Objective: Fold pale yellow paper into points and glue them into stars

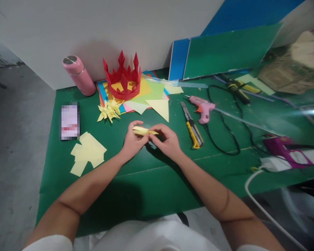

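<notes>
Both hands meet over the middle of the green table (136, 181) and pinch a small folded piece of yellow paper (143, 131). My left hand (133, 140) grips its left end with thumb and fingers closed. My right hand (166, 139) holds its right, pointed end in the same way. Just beyond the hands lie a yellow folded paper flower (109, 110), a pale yellow paper triangle (159, 108) and a red paper crown (123, 79) on a stack of coloured sheets (153, 91).
Loose yellow paper squares (87, 153) lie at the left, beside a phone (70, 121). A pink bottle (79, 74) stands at the back left. To the right are a yellow utility knife (192, 126), a pink glue gun (202, 108) with black cable, and green and blue boards (225, 52).
</notes>
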{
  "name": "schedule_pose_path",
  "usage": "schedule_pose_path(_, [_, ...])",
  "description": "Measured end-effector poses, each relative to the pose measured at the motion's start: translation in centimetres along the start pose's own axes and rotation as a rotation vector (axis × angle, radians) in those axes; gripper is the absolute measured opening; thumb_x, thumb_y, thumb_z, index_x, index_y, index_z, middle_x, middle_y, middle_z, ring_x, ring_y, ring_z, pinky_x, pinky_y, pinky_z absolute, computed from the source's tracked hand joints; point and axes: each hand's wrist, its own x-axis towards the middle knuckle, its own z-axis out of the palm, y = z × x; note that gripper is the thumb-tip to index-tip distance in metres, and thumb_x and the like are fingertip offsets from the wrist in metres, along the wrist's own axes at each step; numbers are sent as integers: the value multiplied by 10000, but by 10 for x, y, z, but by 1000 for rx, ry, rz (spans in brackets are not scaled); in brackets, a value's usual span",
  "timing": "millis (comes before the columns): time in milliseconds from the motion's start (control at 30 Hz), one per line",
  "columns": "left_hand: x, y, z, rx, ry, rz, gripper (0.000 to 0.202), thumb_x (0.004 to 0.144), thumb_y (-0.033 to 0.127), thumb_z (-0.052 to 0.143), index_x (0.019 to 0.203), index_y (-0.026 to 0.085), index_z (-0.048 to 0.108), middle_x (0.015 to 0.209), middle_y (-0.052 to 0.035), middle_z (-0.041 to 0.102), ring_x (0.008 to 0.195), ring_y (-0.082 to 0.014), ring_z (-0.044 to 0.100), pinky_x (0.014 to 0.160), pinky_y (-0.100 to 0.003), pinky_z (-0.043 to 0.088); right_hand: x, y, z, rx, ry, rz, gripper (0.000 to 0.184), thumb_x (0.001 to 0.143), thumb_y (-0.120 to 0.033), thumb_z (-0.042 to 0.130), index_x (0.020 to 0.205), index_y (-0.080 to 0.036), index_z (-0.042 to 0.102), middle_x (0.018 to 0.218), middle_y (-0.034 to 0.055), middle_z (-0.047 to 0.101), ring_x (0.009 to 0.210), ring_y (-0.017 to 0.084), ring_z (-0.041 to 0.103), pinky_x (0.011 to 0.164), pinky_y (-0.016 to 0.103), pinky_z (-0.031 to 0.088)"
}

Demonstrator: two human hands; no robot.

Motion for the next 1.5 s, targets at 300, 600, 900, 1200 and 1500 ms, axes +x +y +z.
schedule_pose_path(300, [4,-5,-4,-17,4,-38,486,668,305,719,993,224,367,808,17,606,738,-131,624,674,-282,491,0,1,0,-21,-4,-21,109,815,-323,618,847,-219,619,856,43,643,772,158,609,717,323,522])
schedule_pose_path(600, [4,1,-4,-139,35,-152,441,644,213,716,946,207,395,694,65,589,574,-71,560,569,-215,451,0,3,-1,37,-87,-12,134,817,-339,630,872,-218,632,869,44,651,779,154,620,700,311,523])
schedule_pose_path(900, [4,-2,-5,-105,17,-96,576,617,295,809,1014,210,399,898,-19,658,827,-140,651,784,-308,513,0,5,2,169,47,146,220,763,-403,697,834,-209,622,807,11,617,719,128,615,689,294,545])
schedule_pose_path(1200, [4,-4,-2,-98,67,-66,437,628,193,756,945,188,455,809,14,649,713,-102,618,691,-244,495,-2,2,1,43,-13,38,163,803,-352,652,845,-201,606,789,18,644,699,130,632,671,278,544])
schedule_pose_path(1500, [4,2,-3,-143,40,-155,335,653,217,733,893,176,502,788,8,669,694,-107,632,691,-250,500,-3,0,0,96,-17,41,176,816,-389,636,814,-213,622,817,24,657,732,141,625,692,294,524])
